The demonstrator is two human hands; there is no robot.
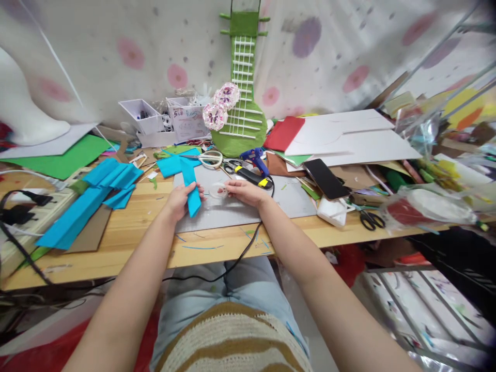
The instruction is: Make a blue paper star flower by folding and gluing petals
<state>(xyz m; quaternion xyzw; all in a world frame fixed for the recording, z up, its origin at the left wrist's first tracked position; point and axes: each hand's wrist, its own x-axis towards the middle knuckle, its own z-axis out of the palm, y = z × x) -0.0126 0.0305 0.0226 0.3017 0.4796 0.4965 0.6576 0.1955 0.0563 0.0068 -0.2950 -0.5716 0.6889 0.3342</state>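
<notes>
My left hand [181, 200] is closed around a folded strip of bright blue paper [191, 191], which hangs at a slant between thumb and fingers. In my right hand [245, 192] a small clear roll of tape [218, 190] is pinched at its right edge. Both hands are over a grey board [209, 214], close to each other. Just beyond them lie more blue paper [170, 165], scissors with pale handles [211, 159], a yellow-and-black cutter [253, 177] and a blue glue gun [256, 159].
A green paper-craft lute [240, 142] with pink flowers stands against the curtain. Folded blue strips [77, 217] lie left beside a power strip [39, 219]. At right are a phone [326, 178], black scissors [372, 220] and white boards [356, 147]. A black cord [248, 248] crosses the table's front edge.
</notes>
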